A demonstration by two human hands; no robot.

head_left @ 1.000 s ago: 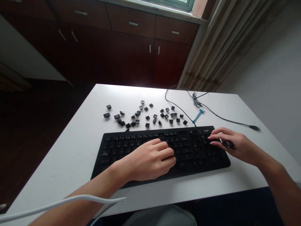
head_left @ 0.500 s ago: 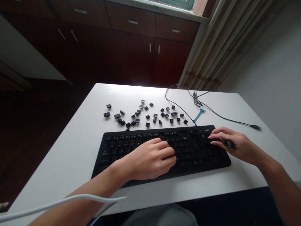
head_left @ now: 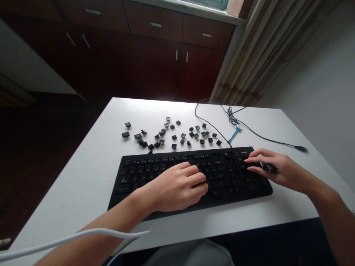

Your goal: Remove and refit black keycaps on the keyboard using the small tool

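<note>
A black keyboard (head_left: 144, 173) lies across the white table (head_left: 91, 162) in front of me. My left hand (head_left: 177, 188) rests on the middle of its keys, fingers curled in and pressed together, with nothing visible in them. At the keyboard's right end my right hand (head_left: 277, 168) hovers over the number pad. It pinches a small black piece (head_left: 269, 169), seemingly a keycap, between thumb and fingers. Several loose black keycaps (head_left: 172, 135) lie scattered on the table just beyond the keyboard.
The keyboard's black cable (head_left: 260, 136) loops over the far right of the table to a plug (head_left: 301, 149). A small blue tool (head_left: 233, 135) lies beside it. A white cord (head_left: 69, 238) crosses the near left. Dark wooden cabinets (head_left: 155, 55) and a curtain (head_left: 266, 51) stand behind.
</note>
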